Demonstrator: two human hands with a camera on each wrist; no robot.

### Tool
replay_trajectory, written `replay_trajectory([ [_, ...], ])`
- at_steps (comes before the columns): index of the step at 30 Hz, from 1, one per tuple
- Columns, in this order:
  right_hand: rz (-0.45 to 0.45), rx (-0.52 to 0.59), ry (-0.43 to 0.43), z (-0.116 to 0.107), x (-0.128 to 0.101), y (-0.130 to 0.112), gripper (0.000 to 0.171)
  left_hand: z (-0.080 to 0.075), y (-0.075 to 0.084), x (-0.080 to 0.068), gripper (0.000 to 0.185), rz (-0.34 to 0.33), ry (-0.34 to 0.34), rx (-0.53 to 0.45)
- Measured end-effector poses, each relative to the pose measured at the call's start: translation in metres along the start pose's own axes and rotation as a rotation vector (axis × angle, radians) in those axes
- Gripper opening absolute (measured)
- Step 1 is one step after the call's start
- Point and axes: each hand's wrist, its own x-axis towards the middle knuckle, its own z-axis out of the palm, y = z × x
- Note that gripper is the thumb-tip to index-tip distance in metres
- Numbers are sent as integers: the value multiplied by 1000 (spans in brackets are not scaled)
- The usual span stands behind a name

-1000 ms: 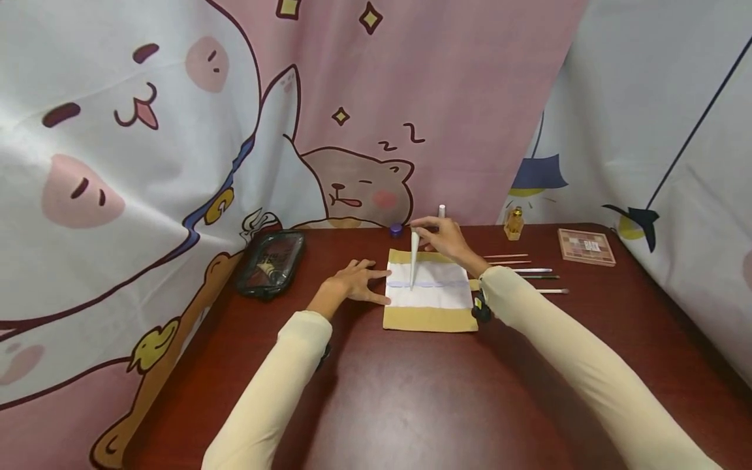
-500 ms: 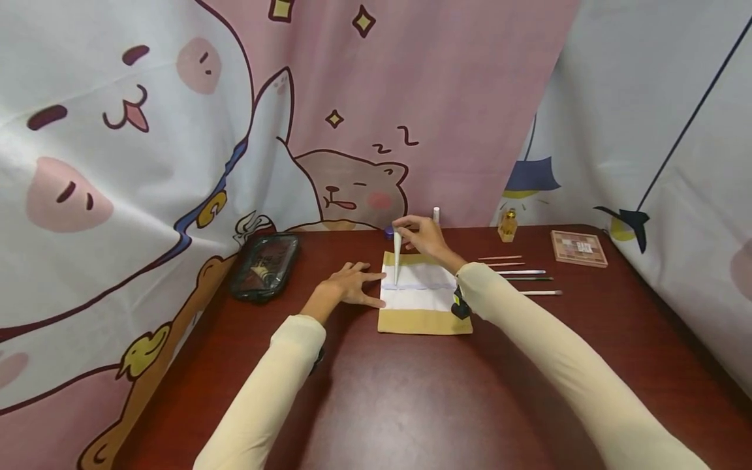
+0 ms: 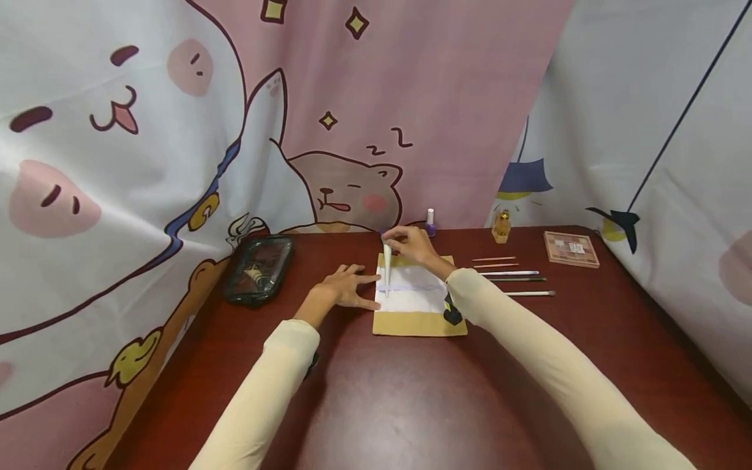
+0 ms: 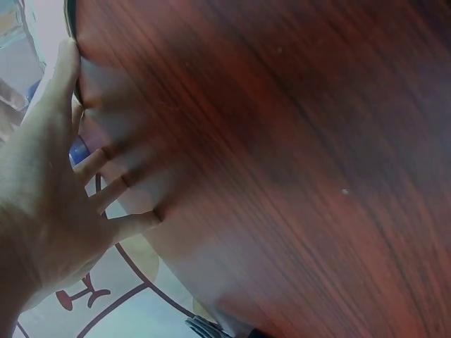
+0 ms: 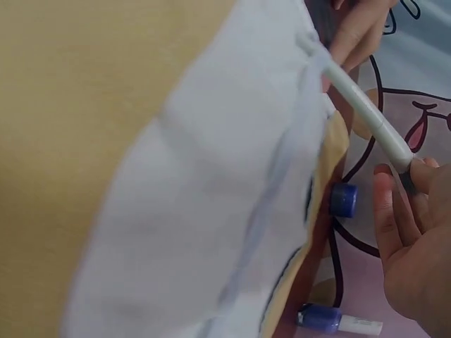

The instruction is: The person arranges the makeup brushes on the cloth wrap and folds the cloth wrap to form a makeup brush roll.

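Note:
A tan cloth [image 3: 420,324] with a white middle and a pale lavender band lies flat on the table. My right hand [image 3: 417,245] pinches the thick upper end of a white tapered stick [image 3: 388,271] between thumb and fingertips. The stick stands nearly upright, its thin end down at the band near the cloth's left edge. In the right wrist view, a dark grey part [image 5: 407,177] shows at the pinched end. My left hand [image 3: 343,287] rests with spread fingers at the cloth's left edge, thumb and forefinger touching it; other fingertips touch the table in the left wrist view.
Several thin sticks [image 3: 510,273] lie right of the cloth, partly behind the right sleeve. Behind stand a purple nail polish bottle [image 3: 431,225], a blue-purple jar [image 5: 344,200] and a gold bottle [image 3: 501,227]. A palette [image 3: 571,249] lies far right, a black-edged clear case [image 3: 258,269] left.
My right hand has moved the stick left across the cloth, close to its left edge. The nail polish bottle behind has come into fuller view. The left hand stays at the cloth's edge.

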Motion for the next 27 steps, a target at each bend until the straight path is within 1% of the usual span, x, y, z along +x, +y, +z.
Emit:
replay_trajectory([
  [3,-25,-34,-18,3,-3,1,17,-2,-2,-2,84,-12,3,10],
  [5,-13,-37,-52,4,-7,3,18,-3,-2,-3,84,-13,-2,9],
  [10,73,-54,-132,8,-18,7,18,-2,-1,-2,85,-9,-16,-1],
  [12,82,-71,-157,9,-21,8,18,-1,0,-1,85,-12,-18,1],
  [16,64,-76,-190,9,-27,7,19,-2,1,1,85,-11,-17,5],
  [22,81,-50,-235,11,-36,7,20,-2,3,0,85,10,-6,-12],
  [27,12,-57,-288,15,-45,4,18,1,2,-2,85,4,1,-22],
])
